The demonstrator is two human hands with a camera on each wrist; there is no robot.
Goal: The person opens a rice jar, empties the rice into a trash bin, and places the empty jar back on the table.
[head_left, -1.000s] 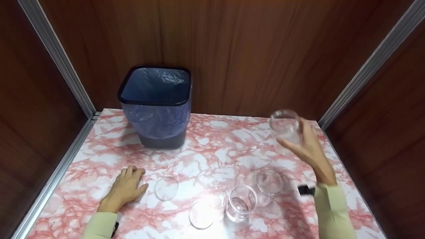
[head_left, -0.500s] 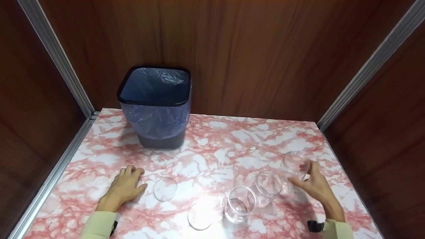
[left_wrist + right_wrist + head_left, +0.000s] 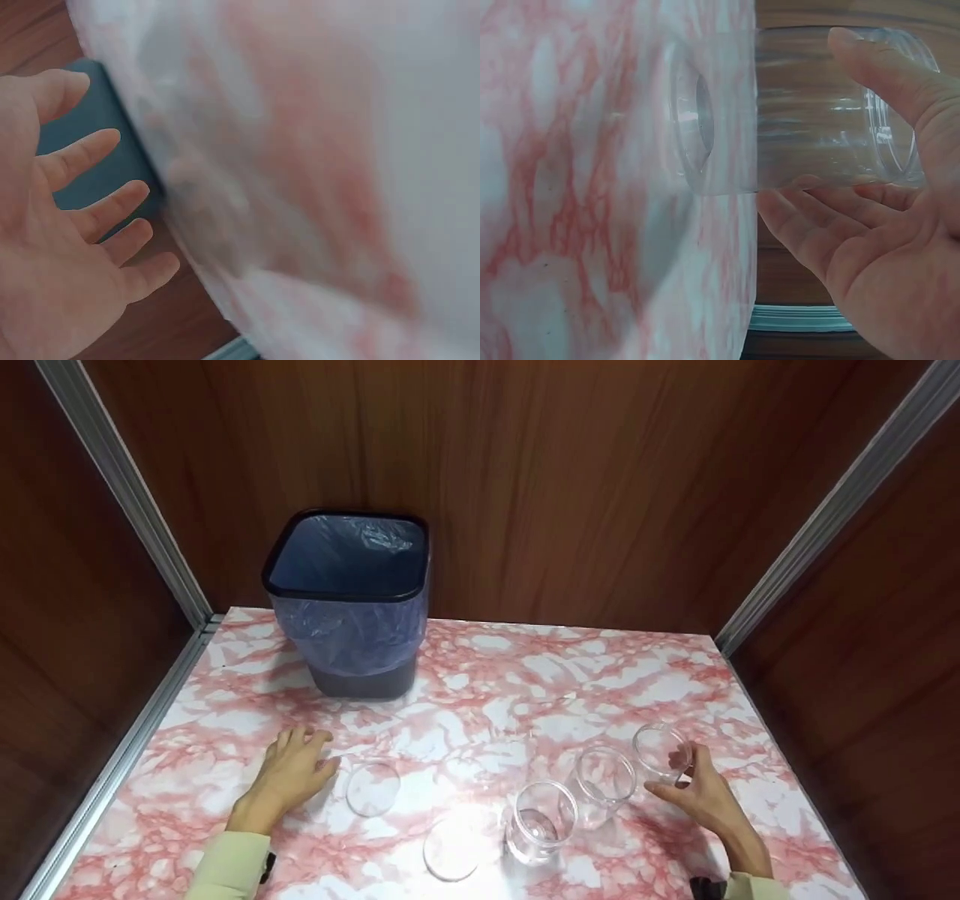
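My right hand (image 3: 709, 795) grips a clear plastic jar (image 3: 661, 750) at the right of the table. In the right wrist view its thumb lies along one side of the jar and the fingers are on the other, near the threaded rim. The jar's base is at the marbled tabletop. Two more clear jars, a middle one (image 3: 606, 776) and a front one (image 3: 540, 821), stand upright in a slanting row with it. My left hand (image 3: 289, 772), holding nothing, hovers with spread, relaxed fingers beside a thin clear round lid (image 3: 373, 789). A second clear round lid (image 3: 451, 851) lies nearer the front.
A dark waste bin (image 3: 364, 684) lined with a bluish bag stands at the back left of the red-and-white marbled table (image 3: 510, 660). Brown wood panels (image 3: 525, 495) with metal corner strips enclose the back and both sides.
My right hand has brought the jar down from the back right to beside the middle jar. My left hand has shifted slightly, its fingers a little more spread.
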